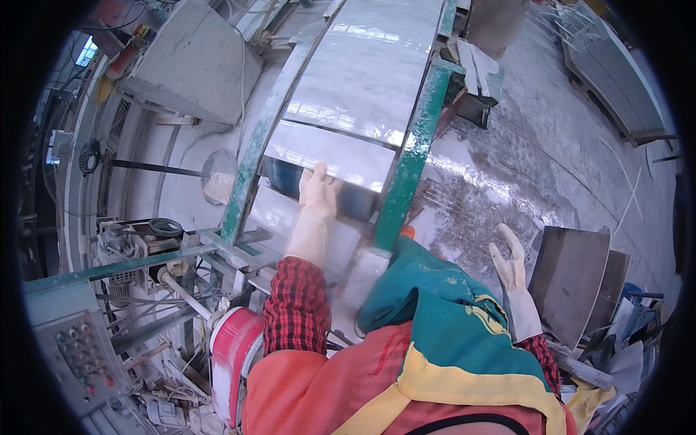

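Note:
A narrow white stone slab (355,156) lies across the end of the conveyor, over a dark roller (355,201). My left hand (317,199), in a cream rubber glove, is at the near edge of this slab, its fingers closed on the edge. Past a thin gap, a larger glossy white slab (362,72) stretches away along the conveyor. My right hand (512,264), gloved the same way, is held out to the right with fingers apart and nothing in it. Nearest to it stand upright grey slabs (569,283).
Green frame rails (417,156) flank the conveyor. A control panel (80,348) with buttons stands at lower left, near a red-and-white rounded object (235,362). Wet floor (500,188) lies to the right, with a stack of slabs (612,69) farther off.

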`<state>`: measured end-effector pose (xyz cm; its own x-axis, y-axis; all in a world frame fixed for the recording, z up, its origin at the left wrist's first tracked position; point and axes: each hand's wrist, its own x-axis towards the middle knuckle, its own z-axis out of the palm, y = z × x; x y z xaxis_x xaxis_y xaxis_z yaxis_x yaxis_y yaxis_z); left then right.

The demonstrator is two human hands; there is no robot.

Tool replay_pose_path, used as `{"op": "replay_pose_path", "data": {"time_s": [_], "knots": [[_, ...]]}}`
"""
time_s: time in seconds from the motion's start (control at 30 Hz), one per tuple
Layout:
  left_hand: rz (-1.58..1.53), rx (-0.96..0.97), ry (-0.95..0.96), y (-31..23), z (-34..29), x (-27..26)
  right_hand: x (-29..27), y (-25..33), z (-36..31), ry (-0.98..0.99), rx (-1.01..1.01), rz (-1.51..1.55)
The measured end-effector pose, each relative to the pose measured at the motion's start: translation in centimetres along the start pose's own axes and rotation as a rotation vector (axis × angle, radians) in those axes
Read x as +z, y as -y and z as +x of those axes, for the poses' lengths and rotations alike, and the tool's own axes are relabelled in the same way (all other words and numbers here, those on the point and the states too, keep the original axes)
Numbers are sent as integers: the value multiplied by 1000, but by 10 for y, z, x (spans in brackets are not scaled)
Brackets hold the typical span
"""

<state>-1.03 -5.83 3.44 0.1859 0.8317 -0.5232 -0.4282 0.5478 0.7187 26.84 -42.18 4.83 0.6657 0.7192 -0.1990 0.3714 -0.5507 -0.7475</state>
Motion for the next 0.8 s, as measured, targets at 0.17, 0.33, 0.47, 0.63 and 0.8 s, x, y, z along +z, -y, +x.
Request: {"op": "replay_pose_path", "data": {"time_s": [0.17,0.33,0.47,0.63,0.8], "knots": [[-25,-12,5,2,1,1,2,-3,-1,33,48,33],[-35,-18,-22,1,0,7,5,1,-4,39,71,40],[4,-40,-45,0,3,8,5,-7,-4,23,52,37],[18,-59,-69,-4,6,12,5,-8,-8,5,71,43],[5,-55,-42,-5,6,17,5,-16,-15,-15,116,46]]}}
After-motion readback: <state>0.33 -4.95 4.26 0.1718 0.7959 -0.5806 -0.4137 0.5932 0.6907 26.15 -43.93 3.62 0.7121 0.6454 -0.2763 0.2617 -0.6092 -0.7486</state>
